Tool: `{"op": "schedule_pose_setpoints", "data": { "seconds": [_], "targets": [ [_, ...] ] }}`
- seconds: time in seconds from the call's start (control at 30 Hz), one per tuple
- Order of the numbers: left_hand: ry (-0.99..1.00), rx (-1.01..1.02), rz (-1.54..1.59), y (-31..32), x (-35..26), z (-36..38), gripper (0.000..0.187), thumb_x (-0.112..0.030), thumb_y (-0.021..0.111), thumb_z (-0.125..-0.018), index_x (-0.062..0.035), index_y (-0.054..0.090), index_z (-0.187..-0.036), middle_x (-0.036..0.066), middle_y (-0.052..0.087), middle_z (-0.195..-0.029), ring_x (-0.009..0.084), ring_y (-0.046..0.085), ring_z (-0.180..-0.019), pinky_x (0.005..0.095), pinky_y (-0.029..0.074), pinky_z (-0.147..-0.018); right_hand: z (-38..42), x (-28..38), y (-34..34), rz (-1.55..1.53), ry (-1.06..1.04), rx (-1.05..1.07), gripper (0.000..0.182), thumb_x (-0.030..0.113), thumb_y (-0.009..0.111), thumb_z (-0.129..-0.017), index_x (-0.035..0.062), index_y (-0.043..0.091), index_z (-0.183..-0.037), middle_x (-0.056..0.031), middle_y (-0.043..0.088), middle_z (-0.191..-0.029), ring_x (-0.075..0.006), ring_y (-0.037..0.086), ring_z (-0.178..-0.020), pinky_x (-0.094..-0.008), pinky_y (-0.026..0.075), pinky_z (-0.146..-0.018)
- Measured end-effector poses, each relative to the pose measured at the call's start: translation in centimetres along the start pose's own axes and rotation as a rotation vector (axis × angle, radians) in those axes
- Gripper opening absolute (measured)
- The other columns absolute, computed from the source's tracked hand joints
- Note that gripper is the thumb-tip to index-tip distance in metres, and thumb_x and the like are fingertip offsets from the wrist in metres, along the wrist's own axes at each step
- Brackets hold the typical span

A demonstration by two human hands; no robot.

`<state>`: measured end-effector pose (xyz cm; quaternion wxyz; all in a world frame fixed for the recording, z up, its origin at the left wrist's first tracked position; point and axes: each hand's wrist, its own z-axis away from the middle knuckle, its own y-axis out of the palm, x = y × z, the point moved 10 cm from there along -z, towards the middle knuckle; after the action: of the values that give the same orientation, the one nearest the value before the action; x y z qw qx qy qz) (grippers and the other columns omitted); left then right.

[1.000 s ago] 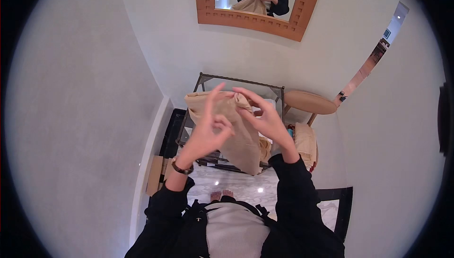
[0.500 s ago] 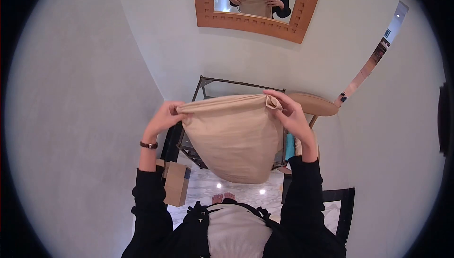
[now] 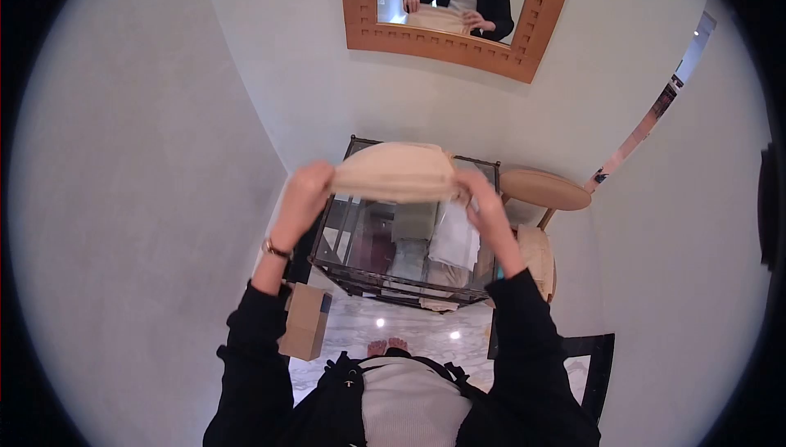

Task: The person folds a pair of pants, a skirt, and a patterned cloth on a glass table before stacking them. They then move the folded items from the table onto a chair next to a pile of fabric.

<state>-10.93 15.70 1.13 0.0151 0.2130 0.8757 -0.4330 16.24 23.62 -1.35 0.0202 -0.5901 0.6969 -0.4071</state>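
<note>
A beige cloth bag (image 3: 395,173) is stretched between my two hands over the far part of a glass-topped table (image 3: 348,242) with a dark metal frame. My left hand (image 3: 311,189), slightly blurred, is closed on the bag's left end. At the opposite end, the fingers of my right hand (image 3: 483,201) pinch its right corner. The bag's body is swung away from me and billows above the edge I hold. Below it, a folded white cloth (image 3: 454,238) and a folded grey-green cloth (image 3: 413,222) show at the table.
A chair with a rounded tan back (image 3: 544,189) stands right of the table. On the marble floor (image 3: 352,328) at the left sits a cardboard box (image 3: 304,322). A wood-framed mirror (image 3: 438,47) hangs on the wall ahead, reflecting a person holding the bag.
The bag hung down toward me before; now its body is flipped up and away, uncovering the tabletop and folded cloths. My hands have come slightly closer together, both keeping hold.
</note>
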Motion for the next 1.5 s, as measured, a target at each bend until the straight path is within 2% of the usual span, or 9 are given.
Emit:
{"op": "schedule_pose_setpoints", "data": {
  "seconds": [0.2, 0.3, 0.4, 0.6, 0.87, 1.07, 1.27, 1.37, 1.5],
  "targets": [
    [0.077, 0.360, -0.178, 14.1, 0.0, 15.1, 0.014, -0.008, 0.055, -0.076, -0.0086, 0.053, -0.090, 0.008, 0.052, -0.089, 0.0259, 0.055, -0.089, 0.0378, 0.042, -0.070, 15.6, -3.2, 12.0, 0.345, -0.158, 0.292, 0.033, 0.016, 0.062, -0.080, 0.0102, 0.060, -0.112, -0.0090, 0.058, -0.115, -0.0261, 0.056, -0.107, -0.0452, 0.040, -0.096],
    [0.093, 0.448, -0.137, 20.9, 0.4, 23.8, 0.012, -0.011, 0.055, -0.079, -0.0105, 0.055, -0.091, 0.008, 0.052, -0.090, 0.0243, 0.054, -0.092, 0.0378, 0.040, -0.072, 23.2, -3.5, 16.6, 0.379, -0.193, 0.498, 0.041, 0.020, 0.059, -0.082, 0.0126, 0.056, -0.122, -0.0059, 0.055, -0.122, -0.0225, 0.054, -0.111, -0.0456, 0.037, -0.099],
    [-0.010, 0.557, -0.188, 21.6, -0.5, 26.5, 0.014, -0.013, 0.054, -0.080, -0.0093, 0.055, -0.093, 0.010, 0.055, -0.104, 0.0257, 0.053, -0.104, 0.0405, 0.043, -0.077, 26.1, -3.3, 18.0, 0.427, -0.143, 0.578, 0.052, 0.020, 0.059, -0.081, 0.0142, 0.050, -0.132, -0.0047, 0.051, -0.131, -0.0214, 0.051, -0.115, -0.0454, 0.035, -0.100],
    [0.007, 0.541, -0.354, 21.8, -0.2, 27.5, 0.022, -0.014, 0.051, -0.085, -0.0038, 0.055, -0.105, 0.019, 0.040, -0.143, 0.0308, 0.036, -0.136, 0.0495, 0.037, -0.103, 25.6, -3.3, 17.8, 0.507, 0.013, 0.521, 0.063, 0.016, 0.058, -0.081, 0.0156, 0.042, -0.141, -0.0058, 0.044, -0.142, -0.0229, 0.047, -0.123, -0.0485, 0.029, -0.107],
    [0.045, 0.606, -0.360, 21.8, 0.4, 28.4, 0.034, -0.017, 0.050, -0.087, -0.0038, 0.050, -0.119, 0.017, 0.036, -0.147, 0.0277, 0.030, -0.140, 0.0525, 0.029, -0.109, 26.6, -4.1, 18.4, 0.502, -0.039, 0.622, 0.063, 0.024, 0.061, -0.082, 0.0213, 0.041, -0.142, -0.0081, 0.043, -0.143, -0.0241, 0.039, -0.133, -0.0510, 0.025, -0.111],
    [0.073, 0.663, -0.468, 20.7, 2.6, 28.6, 0.058, -0.015, 0.053, -0.086, -0.0095, 0.037, -0.141, 0.013, 0.031, -0.151, 0.0280, 0.027, -0.141, 0.0522, 0.024, -0.112, 23.9, -4.0, 15.1, 0.058, 0.031, 0.665, 0.068, 0.033, 0.066, -0.083, 0.0169, 0.038, -0.143, -0.0123, 0.038, -0.145, -0.0295, 0.035, -0.135, -0.0520, 0.023, -0.112],
    [0.097, 0.612, -0.522, 21.1, 4.2, 22.8, 0.065, -0.011, 0.052, -0.085, -0.0156, 0.030, -0.146, 0.010, 0.029, -0.152, 0.0279, 0.030, -0.139, 0.0511, 0.025, -0.112, 20.0, -10.3, 14.9, 0.577, 0.042, 0.572, 0.069, 0.024, 0.061, -0.083, 0.0145, 0.033, -0.145, -0.0079, 0.034, -0.149, -0.0288, 0.033, -0.137, -0.0488, 0.022, -0.114],
    [0.187, 0.576, -0.572, 22.3, 3.8, 19.8, 0.061, -0.015, 0.050, -0.087, -0.0182, 0.032, -0.145, 0.009, 0.033, -0.150, 0.0248, 0.034, -0.137, 0.0498, 0.030, -0.109, 18.6, -10.2, 16.5, 0.776, -0.178, 0.614, 0.071, 0.019, 0.057, -0.083, 0.0148, 0.029, -0.148, -0.0028, 0.030, -0.152, -0.0244, 0.030, -0.140, -0.0482, 0.022, -0.115],
    [0.297, 0.551, -0.563, 23.9, 4.0, 18.9, 0.056, -0.018, 0.050, -0.087, -0.0175, 0.036, -0.142, 0.010, 0.038, -0.146, 0.0236, 0.040, -0.132, 0.0484, 0.035, -0.105, 18.9, -10.5, 17.9, 0.581, -0.259, 0.745, 0.075, 0.021, 0.056, -0.083, 0.0169, 0.023, -0.151, -0.0002, 0.026, -0.155, -0.0196, 0.027, -0.142, -0.0481, 0.019, -0.116]
  ]
}}
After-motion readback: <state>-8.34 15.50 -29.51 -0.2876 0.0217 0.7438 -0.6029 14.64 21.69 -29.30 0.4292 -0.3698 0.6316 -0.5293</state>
